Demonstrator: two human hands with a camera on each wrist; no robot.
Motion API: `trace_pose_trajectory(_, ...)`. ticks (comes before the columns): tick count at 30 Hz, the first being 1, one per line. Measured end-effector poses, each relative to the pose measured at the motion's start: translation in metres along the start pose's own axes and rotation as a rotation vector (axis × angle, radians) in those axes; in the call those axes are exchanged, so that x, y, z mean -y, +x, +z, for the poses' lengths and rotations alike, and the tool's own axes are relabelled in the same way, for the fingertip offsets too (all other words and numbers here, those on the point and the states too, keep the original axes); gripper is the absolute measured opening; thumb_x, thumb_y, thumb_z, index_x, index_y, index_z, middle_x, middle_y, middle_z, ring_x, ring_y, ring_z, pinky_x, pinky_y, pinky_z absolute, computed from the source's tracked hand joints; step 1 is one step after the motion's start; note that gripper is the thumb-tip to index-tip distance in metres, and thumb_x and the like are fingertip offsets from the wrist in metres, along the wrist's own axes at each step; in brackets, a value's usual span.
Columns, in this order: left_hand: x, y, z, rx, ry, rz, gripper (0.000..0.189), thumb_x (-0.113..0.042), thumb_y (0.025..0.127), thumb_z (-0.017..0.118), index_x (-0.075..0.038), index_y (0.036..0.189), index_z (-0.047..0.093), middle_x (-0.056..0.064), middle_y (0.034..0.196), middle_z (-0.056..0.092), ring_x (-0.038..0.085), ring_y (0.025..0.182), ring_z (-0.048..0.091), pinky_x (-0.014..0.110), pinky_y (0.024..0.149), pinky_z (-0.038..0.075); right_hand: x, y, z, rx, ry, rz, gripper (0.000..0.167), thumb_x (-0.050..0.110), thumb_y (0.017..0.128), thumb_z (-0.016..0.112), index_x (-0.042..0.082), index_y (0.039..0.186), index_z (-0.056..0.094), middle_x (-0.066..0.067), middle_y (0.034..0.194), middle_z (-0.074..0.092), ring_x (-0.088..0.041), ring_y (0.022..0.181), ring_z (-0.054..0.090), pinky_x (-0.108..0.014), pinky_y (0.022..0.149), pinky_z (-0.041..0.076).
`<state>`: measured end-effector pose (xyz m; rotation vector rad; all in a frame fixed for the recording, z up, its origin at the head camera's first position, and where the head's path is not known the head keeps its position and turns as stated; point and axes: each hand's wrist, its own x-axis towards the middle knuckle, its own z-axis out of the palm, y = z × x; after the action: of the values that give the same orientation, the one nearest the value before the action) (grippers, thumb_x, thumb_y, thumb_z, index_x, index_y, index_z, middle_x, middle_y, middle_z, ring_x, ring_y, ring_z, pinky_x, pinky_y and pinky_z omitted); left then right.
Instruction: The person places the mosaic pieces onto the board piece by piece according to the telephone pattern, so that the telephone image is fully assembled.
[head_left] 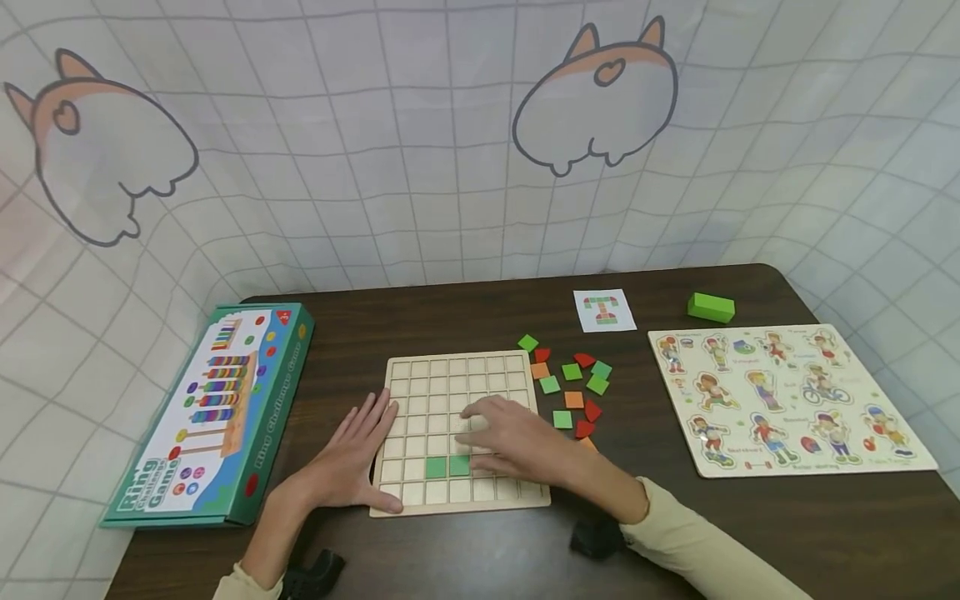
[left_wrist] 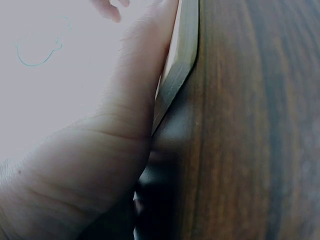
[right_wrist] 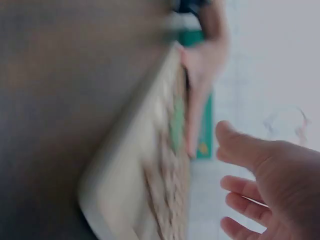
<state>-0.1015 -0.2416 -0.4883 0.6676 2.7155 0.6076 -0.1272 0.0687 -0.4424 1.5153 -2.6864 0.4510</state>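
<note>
A wooden grid board (head_left: 420, 375) lies on the dark table. Two green square tiles (head_left: 436, 467) sit side by side in its second row from the near edge. My left hand (head_left: 341, 467) rests on the board's left side, fingers spread and thumb on the near edge. Above the right part of the grid is my right hand (head_left: 517, 442), fingers loosely bent. In the right wrist view, that hand (right_wrist: 280, 180) has thumb and fingers apart with nothing between them. The left wrist view shows my left palm (left_wrist: 100, 145) against the board's edge (left_wrist: 182, 55).
Loose green, red and orange tiles (head_left: 573, 400) lie right of the board. Behind them is a card (head_left: 604, 322) with a T-shaped pattern. A green block (head_left: 711, 307) and a picture puzzle board (head_left: 817, 471) are farther right. A game box (head_left: 273, 417) stands at left.
</note>
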Motion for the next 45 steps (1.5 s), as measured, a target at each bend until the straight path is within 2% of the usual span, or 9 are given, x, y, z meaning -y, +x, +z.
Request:
trace_pose_trajectory(6, 0.000, 0.000, 0.000, -0.002, -0.014, 0.001, 0.136, -0.072, 0.062, 0.075, -0.008, 0.157, 0.002, 0.012, 0.165, -0.008, 0.038, 0.152, -0.005, 0.061, 0.117, 0.005, -0.055, -0.038, -0.025, -0.166, 0.014, 0.149, 0.042, 0.026, 0.085, 0.074, 0.010, 0.123, 0.067, -0.013, 0.127, 0.060, -0.029, 0.118, 0.054, -0.042, 0.092, 0.052)
trace_pose_trajectory(10, 0.000, 0.001, 0.001, -0.005, -0.006, 0.000, 0.135, -0.074, 0.062, 0.074, -0.009, 0.157, 0.002, 0.011, 0.165, -0.008, 0.038, 0.152, -0.004, 0.061, 0.117, 0.005, -0.093, -0.069, -0.034, -0.189, -0.011, 0.254, 0.040, 0.020, 0.086, 0.074, 0.006, 0.123, 0.067, -0.018, 0.127, 0.059, -0.035, 0.119, 0.052, -0.048, 0.093, 0.049)
trace_pose_trajectory(15, 0.000, 0.001, 0.001, -0.009, -0.014, 0.004, 0.135, -0.072, 0.062, 0.075, -0.008, 0.157, 0.003, 0.013, 0.165, -0.007, 0.039, 0.152, -0.003, 0.061, 0.117, 0.005, -0.121, -0.096, -0.041, -0.173, 0.062, 0.375, 0.035, 0.016, 0.089, 0.070, 0.004, 0.121, 0.067, -0.020, 0.127, 0.059, -0.038, 0.118, 0.052, -0.054, 0.095, 0.047)
trace_pose_trajectory(22, 0.001, 0.000, 0.002, 0.000, -0.015, 0.002, 0.135, -0.072, 0.063, 0.075, -0.009, 0.157, 0.001, 0.012, 0.165, -0.009, 0.038, 0.152, -0.005, 0.060, 0.117, 0.004, -0.132, -0.105, -0.038, -0.138, 0.122, 0.427, 0.031, 0.016, 0.093, 0.065, 0.003, 0.122, 0.067, -0.022, 0.125, 0.059, -0.040, 0.116, 0.056, -0.055, 0.093, 0.048)
trace_pose_trajectory(27, -0.001, 0.000, 0.001, -0.008, -0.028, 0.012, 0.135, -0.070, 0.063, 0.076, -0.008, 0.157, 0.002, 0.012, 0.165, -0.008, 0.038, 0.152, -0.005, 0.060, 0.117, 0.004, -0.137, -0.106, -0.033, -0.088, 0.103, 0.394, 0.027, 0.008, 0.094, 0.061, 0.000, 0.119, 0.067, -0.022, 0.120, 0.061, -0.038, 0.110, 0.059, -0.052, 0.090, 0.050)
trace_pose_trajectory(32, -0.001, 0.000, 0.000, -0.003, -0.014, 0.008, 0.135, -0.071, 0.063, 0.075, -0.009, 0.157, 0.002, 0.011, 0.165, -0.009, 0.037, 0.152, -0.005, 0.060, 0.117, 0.004, -0.138, -0.107, -0.032, -0.093, 0.057, 0.371, 0.023, 0.000, 0.089, 0.064, -0.003, 0.111, 0.070, -0.018, 0.106, 0.064, -0.031, 0.095, 0.062, -0.044, 0.080, 0.053)
trace_pose_trajectory(38, 0.000, 0.000, 0.001, -0.009, -0.010, 0.007, 0.135, -0.072, 0.062, 0.075, -0.009, 0.157, 0.002, 0.012, 0.165, -0.009, 0.038, 0.152, -0.005, 0.060, 0.117, 0.004, -0.140, -0.109, -0.034, -0.094, 0.062, 0.447, 0.016, 0.000, 0.085, 0.069, -0.002, 0.101, 0.072, -0.012, 0.093, 0.061, -0.017, 0.074, 0.059, -0.030, 0.064, 0.049)
trace_pose_trajectory(42, 0.000, 0.000, 0.001, -0.010, -0.021, 0.010, 0.135, -0.071, 0.062, 0.076, -0.008, 0.157, 0.003, 0.013, 0.165, -0.008, 0.038, 0.152, -0.004, 0.061, 0.117, 0.005, -0.142, -0.110, -0.034, -0.101, 0.063, 0.454, 0.007, 0.000, 0.083, 0.071, 0.001, 0.090, 0.070, -0.011, 0.093, 0.060, -0.017, 0.074, 0.061, -0.032, 0.065, 0.051)
trace_pose_trajectory(45, 0.000, 0.000, 0.001, -0.007, -0.024, 0.010, 0.135, -0.070, 0.062, 0.076, -0.008, 0.157, 0.002, 0.013, 0.165, -0.008, 0.038, 0.152, -0.004, 0.060, 0.117, 0.005, -0.142, -0.110, -0.035, -0.090, 0.051, 0.451, 0.010, 0.001, 0.083, 0.072, 0.001, 0.092, 0.070, -0.012, 0.097, 0.063, -0.020, 0.077, 0.064, -0.037, 0.069, 0.053)
